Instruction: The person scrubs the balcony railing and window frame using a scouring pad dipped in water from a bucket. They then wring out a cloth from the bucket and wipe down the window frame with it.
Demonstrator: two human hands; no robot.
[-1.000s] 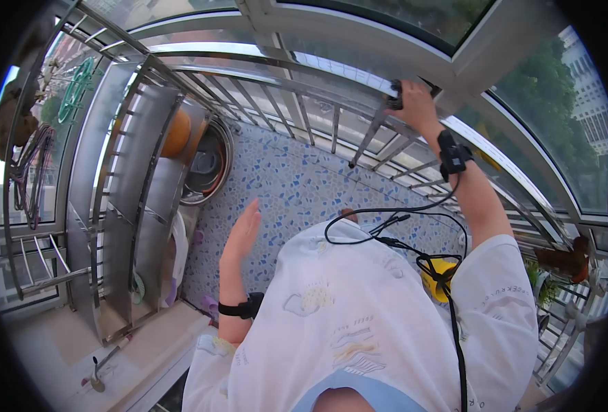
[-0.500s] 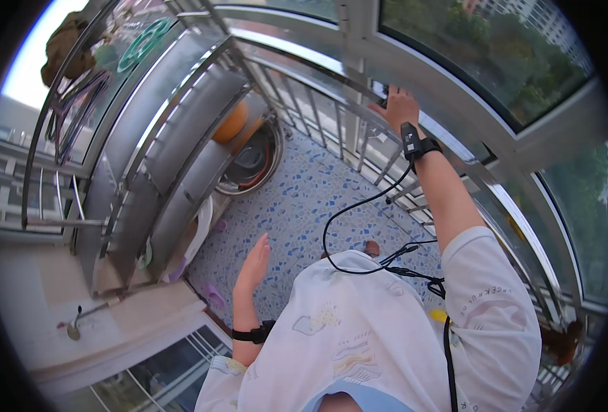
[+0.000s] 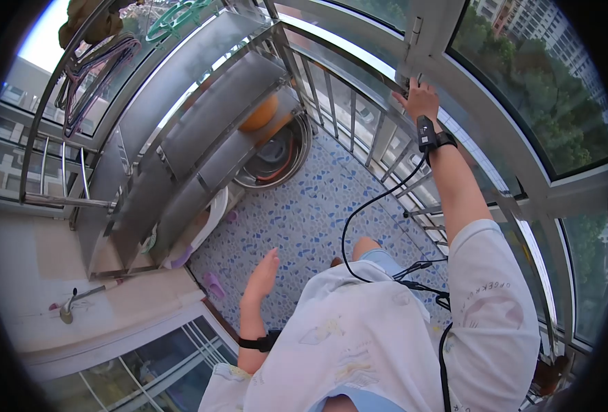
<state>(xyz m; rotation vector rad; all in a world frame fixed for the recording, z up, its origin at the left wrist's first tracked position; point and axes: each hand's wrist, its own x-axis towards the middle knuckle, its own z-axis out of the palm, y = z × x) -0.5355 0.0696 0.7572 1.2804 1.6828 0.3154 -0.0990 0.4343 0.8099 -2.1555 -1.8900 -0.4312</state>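
Observation:
My right hand (image 3: 422, 101) reaches out to the window frame (image 3: 433, 51), fingers stretched over the lower part of the frame beside the metal railing, thumb apart from them. What lies under its fingertips is partly hidden. A black wrist device (image 3: 427, 134) is strapped on that arm, and a black cable (image 3: 350, 223) loops down from it to my waist. My left hand (image 3: 261, 276) hangs over the speckled floor with its fingers extended, touching nothing. A black band (image 3: 259, 341) circles the left forearm.
A metal shelf rack (image 3: 225, 103) stands at the left, with an orange round object (image 3: 259, 113) and a large metal basin (image 3: 307, 147) low down. Bar railing (image 3: 352, 113) runs under the windows. Hangers (image 3: 98, 69), a wall tap (image 3: 67, 312) and a purple slipper (image 3: 214, 285) are nearby.
The view has shifted, so the rack and railing sit further right. My right hand stays at the window frame; a bent knee now shows below my shirt. My left hand still hangs free.

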